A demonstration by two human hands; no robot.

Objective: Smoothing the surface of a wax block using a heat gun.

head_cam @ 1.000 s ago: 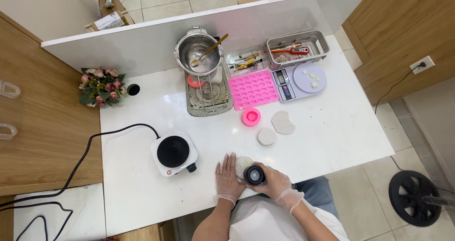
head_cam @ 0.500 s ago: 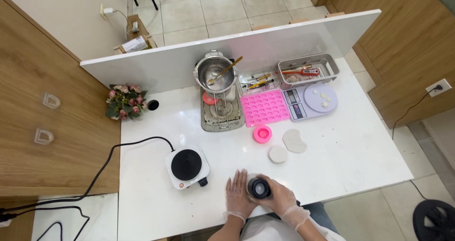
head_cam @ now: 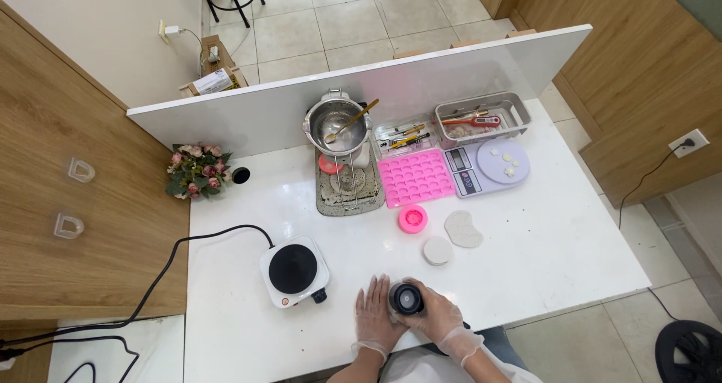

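Black-capped jar (head_cam: 406, 299) sits at the tabletop's (head_cam: 541, 240) near edge | my right hand (head_cam: 435, 319) wraps it, left hand (head_cam: 374, 314) lies flat alongside, fingers spread, touching it | hot plate (head_cam: 293, 270) just left, pink mould (head_cam: 413, 218) beyond | I'd grip firm, brace the base, keep it upright.
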